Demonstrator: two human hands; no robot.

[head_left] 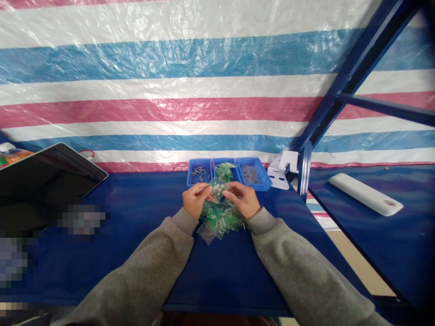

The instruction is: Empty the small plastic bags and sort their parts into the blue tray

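Observation:
Between both hands is a small clear plastic bag (217,185) with pale green and whitish contents too small to name. My left hand (195,200) pinches its left side with thumb and fingers. On the opposite side, my right hand (246,200) grips the bag, its thumb pointing inward. Directly beneath them lies a pile of green and clear little bags (222,221) on the blue table (224,271). One clear packet (205,232) with dark bits sticks out at the pile's near left.
Behind the hands stand three blue bins: one with metal pins (200,174), one with green bags (224,171), one with clear packets (250,174). White cut-out pieces (279,175) lie beside a blue frame post (305,170). A dark screen (50,181) is left; a white bar (365,194) lies right.

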